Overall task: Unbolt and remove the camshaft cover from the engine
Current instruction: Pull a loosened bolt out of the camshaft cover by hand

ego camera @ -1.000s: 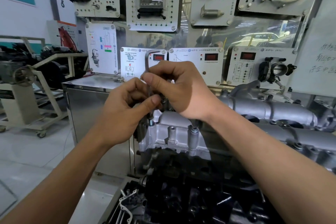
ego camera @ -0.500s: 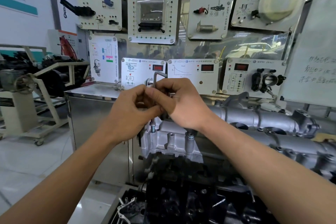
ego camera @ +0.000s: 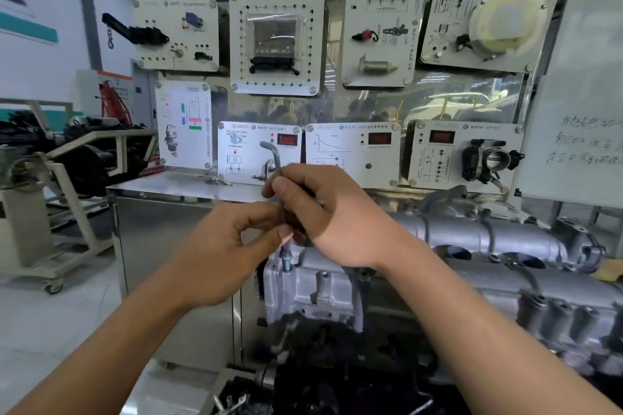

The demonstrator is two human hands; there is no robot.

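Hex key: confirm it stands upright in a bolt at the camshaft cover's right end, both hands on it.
Wrong end: head view shows the hex key upright in a bolt at the camshaft cover's left end, left hand and right hand on it.

The cover (ego camera: 472,232) is a long silver cast-metal piece with rounded ridges and round openings, lying on top of the dark engine (ego camera: 337,367) and running off to the right. At the cover's left end a bolt (ego camera: 286,262) with a bluish shank stands upright, raised partly out of its hole. Above that end a grey L-shaped key (ego camera: 277,162) stands upright on the bolt, short arm bent left at the top, pinched by the right hand (ego camera: 330,219) and, lower down, the left hand (ego camera: 222,253).
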